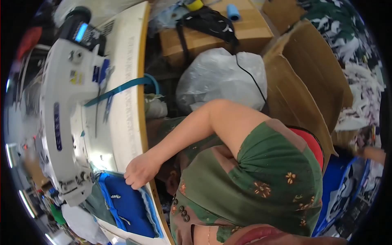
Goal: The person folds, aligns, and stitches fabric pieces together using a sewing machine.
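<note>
My right hand (141, 170) is closed, its fingers curled together at the upper edge of a folded blue fabric piece (130, 206). The fingertips hide the part they pinch. This fabric has a lighter blue edge and lies on the sewing table beside the needle end of a white sewing machine (61, 118). Dark grey-green cloth (99, 201) lies against its left side. My left hand does not show.
Scissors (108, 107) and a teal strap (118, 89) lie on the white tabletop (126, 61). Beyond its edge are a plastic bag (222, 79), a cardboard box (302, 81) and a black bag (208, 24). Another person's arm (373, 155) shows far right.
</note>
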Motion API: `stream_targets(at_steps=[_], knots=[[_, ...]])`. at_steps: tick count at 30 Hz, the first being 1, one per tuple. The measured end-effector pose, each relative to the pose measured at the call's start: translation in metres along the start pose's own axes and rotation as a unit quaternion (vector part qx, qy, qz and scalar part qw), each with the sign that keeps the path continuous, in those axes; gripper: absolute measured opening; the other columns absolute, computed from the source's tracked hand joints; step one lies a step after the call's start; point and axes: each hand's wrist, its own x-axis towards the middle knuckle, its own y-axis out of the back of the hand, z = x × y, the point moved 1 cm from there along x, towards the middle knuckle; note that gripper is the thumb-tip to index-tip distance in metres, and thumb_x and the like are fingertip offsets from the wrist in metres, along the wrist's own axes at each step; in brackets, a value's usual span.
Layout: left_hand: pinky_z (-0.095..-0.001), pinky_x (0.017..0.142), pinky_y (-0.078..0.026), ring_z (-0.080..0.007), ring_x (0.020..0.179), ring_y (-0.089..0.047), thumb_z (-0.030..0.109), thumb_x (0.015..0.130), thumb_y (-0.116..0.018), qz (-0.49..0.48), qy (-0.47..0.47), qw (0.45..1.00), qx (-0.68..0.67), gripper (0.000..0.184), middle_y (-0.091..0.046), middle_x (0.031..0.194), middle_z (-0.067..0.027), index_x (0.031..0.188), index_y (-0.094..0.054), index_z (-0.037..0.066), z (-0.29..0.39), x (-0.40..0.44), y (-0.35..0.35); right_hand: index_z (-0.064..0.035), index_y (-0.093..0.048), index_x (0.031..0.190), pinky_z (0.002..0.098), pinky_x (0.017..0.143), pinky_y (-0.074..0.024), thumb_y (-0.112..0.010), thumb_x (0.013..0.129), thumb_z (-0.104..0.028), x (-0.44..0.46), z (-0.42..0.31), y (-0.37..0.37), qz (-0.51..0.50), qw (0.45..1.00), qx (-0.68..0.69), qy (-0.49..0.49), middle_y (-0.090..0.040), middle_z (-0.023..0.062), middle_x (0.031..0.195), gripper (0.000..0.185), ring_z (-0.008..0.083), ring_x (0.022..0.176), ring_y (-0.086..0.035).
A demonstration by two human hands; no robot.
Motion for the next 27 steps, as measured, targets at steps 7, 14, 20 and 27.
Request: stream_targets(at_steps=[7,14,20,27], knots=[[-0.0411,0.079,-0.052,-0.0352,0.088,-0.064,0.017,0.082,-0.064,-0.083,-0.044,0.988,0.122,0.02,-0.067,0.093,-0.0136,0.1,-0.071,0.014,0.022,0.021,0.024,-0.0101,-0.059,0.076,0.0348,0.069,-0.0497,-0.058,0.082,-0.018,0.007,0.004,-0.023,0.049,0.998,-0.03,0.002,-0.06,0.0079,0.084,0.01,0.0257,0.083,-0.06],[-0.041,0.079,-0.052,-0.0352,0.088,-0.064,0.016,0.081,-0.065,-0.119,-0.123,0.95,0.261,0.02,-0.067,0.094,-0.0135,0.1,-0.071,0.014,0.067,0.073,0.065,-0.0093,-0.065,0.086,0.0373,0.075,-0.0528,-0.05,0.089,-0.02,0.027,-0.001,-0.039,-0.015,0.998,-0.052,-0.018,-0.065,0.0103,0.095,0.019,0.0265,0.092,-0.063],[-0.0408,0.078,-0.052,-0.0351,0.088,-0.064,0.016,0.081,-0.065,-0.112,-0.133,0.921,0.349,0.021,-0.067,0.094,-0.0135,0.101,-0.071,0.013,0.095,0.058,0.074,-0.0083,-0.067,0.091,0.0368,0.077,-0.0525,-0.052,0.089,-0.018,0.028,-0.002,-0.034,-0.03,0.998,-0.048,-0.011,-0.065,0.0107,0.098,0.018,0.0264,0.095,-0.062],[-0.0407,0.078,-0.052,-0.0351,0.088,-0.064,0.015,0.08,-0.065,0.056,0.012,0.937,0.343,0.022,-0.067,0.094,-0.0135,0.101,-0.071,0.012,0.073,-0.034,0.07,-0.0114,-0.058,0.063,0.038,0.062,-0.0491,-0.061,0.071,-0.018,0.022,0.002,-0.054,0.148,0.988,-0.019,0.047,-0.061,0.0099,0.073,0.011,0.0268,0.072,-0.061]])
